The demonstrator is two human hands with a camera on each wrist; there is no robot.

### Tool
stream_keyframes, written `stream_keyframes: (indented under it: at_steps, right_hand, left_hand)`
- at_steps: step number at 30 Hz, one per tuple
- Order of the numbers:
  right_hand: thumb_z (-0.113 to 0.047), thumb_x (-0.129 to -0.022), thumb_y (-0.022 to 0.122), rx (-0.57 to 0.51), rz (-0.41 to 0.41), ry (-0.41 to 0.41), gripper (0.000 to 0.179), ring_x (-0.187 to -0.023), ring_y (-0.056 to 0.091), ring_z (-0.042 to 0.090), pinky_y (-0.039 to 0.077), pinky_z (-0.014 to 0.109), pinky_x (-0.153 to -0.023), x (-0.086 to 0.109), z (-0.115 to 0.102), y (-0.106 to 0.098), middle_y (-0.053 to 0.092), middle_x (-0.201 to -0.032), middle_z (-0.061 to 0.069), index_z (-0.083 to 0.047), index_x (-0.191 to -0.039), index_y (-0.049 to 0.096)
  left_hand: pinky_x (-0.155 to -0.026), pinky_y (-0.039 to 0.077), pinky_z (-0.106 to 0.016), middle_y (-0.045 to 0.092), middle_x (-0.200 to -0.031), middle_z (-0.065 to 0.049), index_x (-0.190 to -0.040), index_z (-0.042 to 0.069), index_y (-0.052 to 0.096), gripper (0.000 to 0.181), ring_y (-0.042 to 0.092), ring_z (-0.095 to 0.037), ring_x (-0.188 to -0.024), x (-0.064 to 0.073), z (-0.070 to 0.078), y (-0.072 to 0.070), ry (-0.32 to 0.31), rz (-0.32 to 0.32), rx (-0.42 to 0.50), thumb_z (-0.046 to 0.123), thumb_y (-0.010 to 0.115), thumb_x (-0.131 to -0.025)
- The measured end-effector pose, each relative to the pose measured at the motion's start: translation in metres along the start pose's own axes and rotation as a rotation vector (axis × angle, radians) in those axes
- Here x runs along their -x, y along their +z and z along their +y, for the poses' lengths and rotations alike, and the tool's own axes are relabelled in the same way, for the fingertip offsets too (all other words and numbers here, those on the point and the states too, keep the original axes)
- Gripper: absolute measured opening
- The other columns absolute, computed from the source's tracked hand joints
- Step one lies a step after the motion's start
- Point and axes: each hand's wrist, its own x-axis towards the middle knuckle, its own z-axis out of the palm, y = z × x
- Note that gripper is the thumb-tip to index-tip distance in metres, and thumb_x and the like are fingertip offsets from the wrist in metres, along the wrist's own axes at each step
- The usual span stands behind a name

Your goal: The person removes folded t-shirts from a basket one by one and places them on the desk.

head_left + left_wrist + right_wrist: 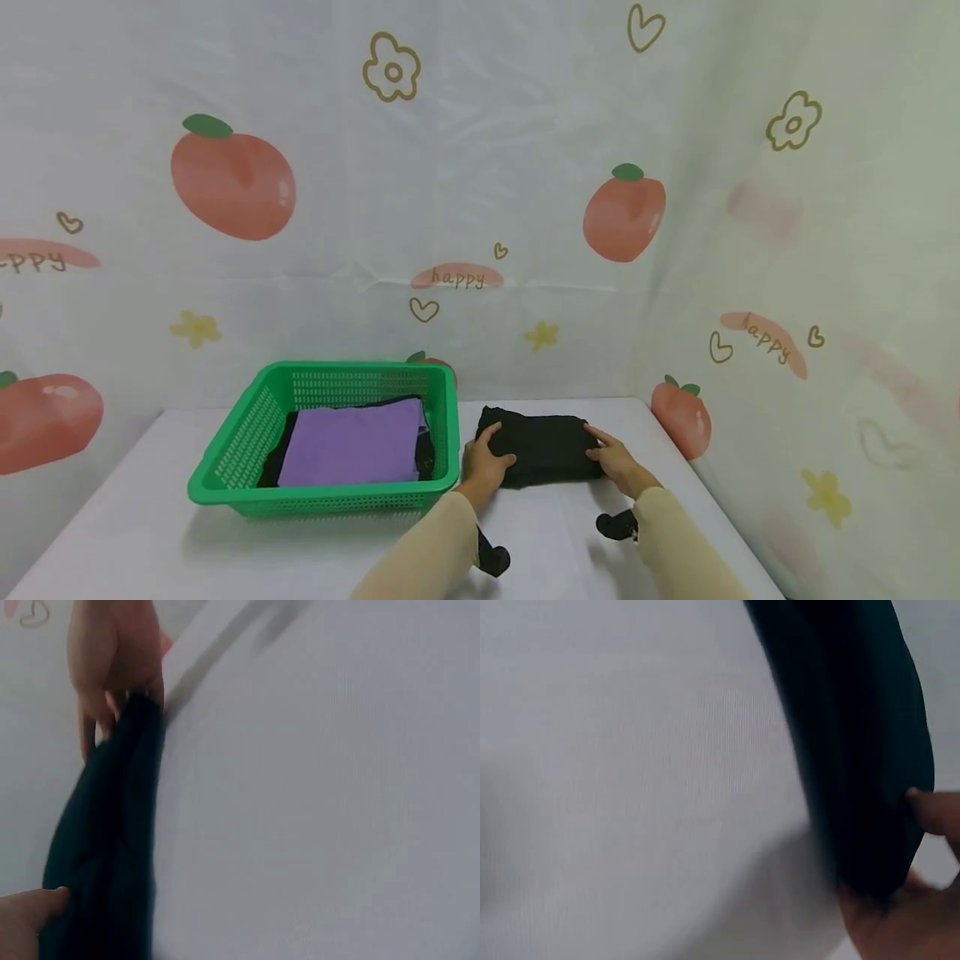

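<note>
A folded black cloth [551,448] lies between both hands at the right of the table. At its left end, my left hand [483,468] grips it, thumb on the near face and fingers over the far corner. My right hand [621,463] holds the right end, thumb on the cloth and fingers around the edge. In the right wrist view, the right thumb [936,813] presses the dark cloth [866,765] with fingers tucked beneath. The left wrist view shows the left thumb [41,906] on the cloth [112,832], its other fingers hidden.
Left of the hands, a green plastic basket [322,493] stands on the white table [120,517]. Inside it a folded purple cloth [348,446] rests on darker cloths. A white curtain with peach prints [465,167] hangs behind and along the right side.
</note>
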Motion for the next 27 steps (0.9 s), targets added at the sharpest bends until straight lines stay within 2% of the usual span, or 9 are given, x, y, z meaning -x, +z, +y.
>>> stream_keyframes:
  at_steps: [4, 6, 9, 12, 15, 18, 20, 22, 27]
  right_hand:
    - [-0.006, -0.094, 0.053, 0.345, 0.185, -0.148, 0.051, -0.13, 0.033, 0.06, 0.033, 0.066, -0.106, 0.003, -0.016, 0.014, 0.033, -0.14, 0.044, 0.006, -0.143, 0.043]
    - [-0.008, -0.094, 0.055, 0.423, 0.27, -0.226, 0.048, -0.125, 0.037, 0.059, 0.036, 0.066, -0.102, 0.005, -0.028, 0.025, 0.038, -0.136, 0.042, 0.005, -0.14, 0.048]
    - [-0.007, -0.095, 0.057, 0.378, 0.326, -0.351, 0.044, -0.122, 0.043, 0.052, 0.04, 0.063, -0.099, 0.009, -0.05, 0.045, 0.043, -0.135, 0.035, 0.003, -0.138, 0.051]
    - [-0.005, -0.097, 0.055, 0.254, 0.318, -0.45, 0.04, -0.119, 0.052, 0.043, 0.045, 0.056, -0.098, 0.014, -0.074, 0.069, 0.051, -0.133, 0.028, 0.0, -0.137, 0.053]
    - [-0.004, -0.1, 0.049, 0.061, 0.239, -0.501, 0.038, -0.115, 0.058, 0.04, 0.052, 0.05, -0.094, 0.025, -0.098, 0.094, 0.052, -0.133, 0.026, -0.002, -0.138, 0.051]
    - [-0.006, -0.103, 0.045, -0.134, 0.13, -0.517, 0.039, -0.113, 0.06, 0.039, 0.055, 0.046, -0.091, 0.038, -0.117, 0.119, 0.049, -0.137, 0.025, -0.004, -0.141, 0.048]
    - [-0.009, -0.104, 0.046, -0.217, 0.043, -0.513, 0.041, -0.115, 0.059, 0.038, 0.055, 0.044, -0.091, 0.045, -0.127, 0.134, 0.045, -0.141, 0.024, -0.007, -0.144, 0.044]
    - [-0.011, -0.104, 0.048, -0.255, -0.056, -0.498, 0.045, -0.12, 0.057, 0.039, 0.054, 0.045, -0.094, 0.049, -0.135, 0.148, 0.041, -0.144, 0.025, -0.009, -0.148, 0.039]
    - [-0.015, -0.099, 0.061, -0.201, -0.304, -0.406, 0.065, -0.136, 0.042, 0.043, 0.046, 0.055, -0.102, 0.054, -0.149, 0.18, 0.032, -0.153, 0.023, -0.021, -0.155, 0.028]
  left_hand:
    - [-0.106, 0.035, -0.062, 0.032, -0.149, -0.029, -0.135, 0.014, 0.059, 0.057, 0.035, -0.05, -0.135, 0.008, 0.019, -0.001, -0.016, 0.017, 0.017, 0.008, 0.077, -0.081]
    - [-0.109, 0.032, -0.063, 0.029, -0.152, -0.026, -0.136, 0.015, 0.058, 0.055, 0.03, -0.048, -0.138, 0.013, 0.031, -0.004, 0.011, -0.005, 0.027, 0.011, 0.074, -0.084]
    - [-0.11, 0.029, -0.063, 0.034, -0.151, -0.023, -0.138, 0.015, 0.055, 0.053, 0.029, -0.045, -0.139, 0.024, 0.051, -0.019, 0.069, -0.092, 0.056, 0.015, 0.07, -0.087]
    - [-0.11, 0.031, -0.061, 0.043, -0.147, -0.02, -0.139, 0.014, 0.053, 0.049, 0.035, -0.042, -0.138, 0.034, 0.066, -0.045, 0.103, -0.219, 0.157, 0.017, 0.065, -0.092]
    - [-0.108, 0.038, -0.056, 0.052, -0.139, -0.02, -0.137, 0.009, 0.054, 0.04, 0.046, -0.038, -0.132, 0.038, 0.075, -0.079, 0.153, -0.327, 0.255, 0.016, 0.06, -0.098]
    - [-0.099, 0.049, -0.046, 0.062, -0.128, -0.017, -0.128, 0.006, 0.06, 0.03, 0.06, -0.03, -0.116, 0.038, 0.076, -0.116, 0.22, -0.365, 0.265, 0.015, 0.057, -0.1]
    - [-0.089, 0.053, -0.038, 0.067, -0.12, -0.013, -0.123, 0.007, 0.064, 0.026, 0.064, -0.023, -0.104, 0.035, 0.073, -0.141, 0.259, -0.352, 0.226, 0.017, 0.056, -0.101]
    - [-0.08, 0.051, -0.031, 0.068, -0.116, -0.011, -0.121, 0.007, 0.065, 0.026, 0.064, -0.018, -0.095, 0.03, 0.069, -0.164, 0.257, -0.328, 0.209, 0.021, 0.055, -0.102]
    - [-0.08, 0.046, -0.031, 0.065, -0.12, -0.014, -0.126, 0.004, 0.061, 0.038, 0.06, -0.018, -0.097, 0.006, 0.049, -0.22, 0.206, -0.204, 0.207, 0.032, 0.047, -0.105]
